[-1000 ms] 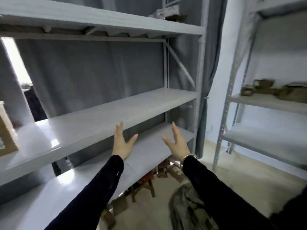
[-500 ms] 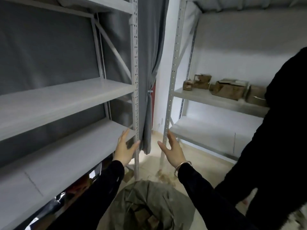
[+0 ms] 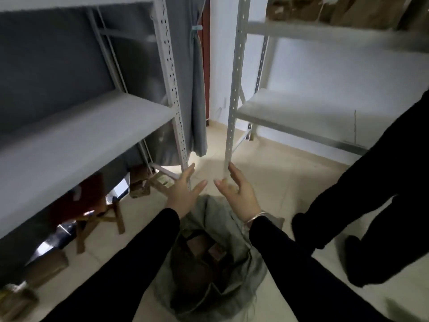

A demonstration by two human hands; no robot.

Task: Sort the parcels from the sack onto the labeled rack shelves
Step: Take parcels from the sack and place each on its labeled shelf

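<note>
Pale floor tiles (image 3: 285, 182) and two grey metal racks fill the head view. A second ago I was facing the long shelf of the left rack (image 3: 81, 135); since then my gaze has swung right and tipped down. The sack (image 3: 217, 212) now lies on the floor directly under my arms, its mouth slumped open, with a few brown parcels (image 3: 197, 246) showing dimly inside. My left hand (image 3: 183, 191) and right hand (image 3: 239, 194) have come down with the turn and hover just above the sack's far edge, palms facing each other, fingers spread and straight, holding nothing and touching nothing. The right rack (image 3: 301, 112) stands beyond them, and more boxes (image 3: 325, 8) sit on its upper shelf, too blurred to read any label. Another person's dark legs (image 3: 371, 194) stand close on my right. I judge that I am between parcels, so the next move is to reach into the opening for one. The inside is dark, and I will likely have to feel for an edge.
</note>
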